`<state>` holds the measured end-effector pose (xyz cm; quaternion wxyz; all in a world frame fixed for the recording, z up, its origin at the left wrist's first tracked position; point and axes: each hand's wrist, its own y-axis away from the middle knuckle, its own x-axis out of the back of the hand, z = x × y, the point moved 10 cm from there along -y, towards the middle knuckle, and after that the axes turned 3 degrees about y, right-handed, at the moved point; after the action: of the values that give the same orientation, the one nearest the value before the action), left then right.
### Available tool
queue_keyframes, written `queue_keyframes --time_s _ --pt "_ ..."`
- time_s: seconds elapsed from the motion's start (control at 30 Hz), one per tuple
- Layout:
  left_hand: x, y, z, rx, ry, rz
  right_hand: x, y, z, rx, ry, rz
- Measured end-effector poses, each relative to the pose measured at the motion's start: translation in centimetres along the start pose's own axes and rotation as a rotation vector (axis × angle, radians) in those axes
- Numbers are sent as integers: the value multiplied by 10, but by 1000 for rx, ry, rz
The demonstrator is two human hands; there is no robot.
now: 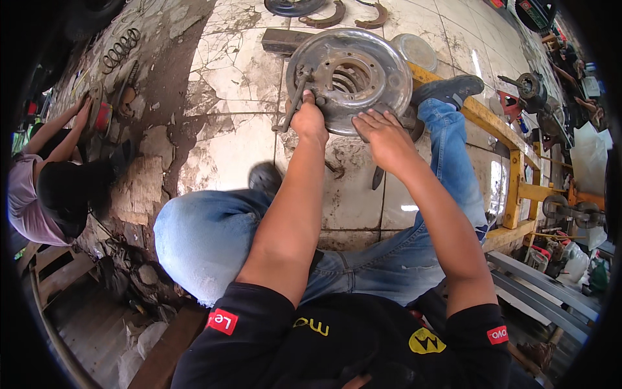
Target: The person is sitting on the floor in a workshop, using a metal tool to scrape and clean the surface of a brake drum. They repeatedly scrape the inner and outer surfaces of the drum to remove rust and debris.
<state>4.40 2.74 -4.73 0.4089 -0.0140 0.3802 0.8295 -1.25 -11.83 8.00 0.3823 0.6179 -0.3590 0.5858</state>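
- Left hand [308, 122]: thumb pointing up, lying against the bar [295, 100] at the plate's lower left edge; the other fingers are hidden, so I cannot tell how far they close, or whether on bar, plate or both.
- Right hand [387, 137]: fingers extended, slightly spread, palm down, laid on the lower right rim without a grasp.
- Plate [383, 53]: round, dished metal, in front of the person, just beyond both hands; its holed face turns up toward the person. Being round, it shows no clear long axis. Coils show through the middle hole.
- Bar: its length slants from upper right to lower left.
- Beyond the plate: a block [284, 42] at left, a round lid [415, 52] at right, two curved brake shoes [325, 15] farther off.
- Floor [243, 87]: pale tiles, cracked and stained.
- Room: a yellow frame [513, 194] at right; at left, another person [55, 172] near a coil spring [121, 50].
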Motion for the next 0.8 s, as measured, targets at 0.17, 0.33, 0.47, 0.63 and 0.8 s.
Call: queue_keyframes --time_s 0.17,0.33,0.47,0.63,0.8 --pt "9 3 12 -156 -139 3 -3 4 -21 -36 -53 -95" --pt "-9 0 18 -236 -98 -85 -7 -6 -5 -104 98 -149" --pt "-6 -6 16 -169 -32 -84 2 5 -13 -57 100 -87" --pt "-8 -4 16 -247 -145 -38 -8 -10 -9 -107 174 -233" --pt "-6 -4 21 -240 -161 -28 -6 -7 -20 -100 124 -92"
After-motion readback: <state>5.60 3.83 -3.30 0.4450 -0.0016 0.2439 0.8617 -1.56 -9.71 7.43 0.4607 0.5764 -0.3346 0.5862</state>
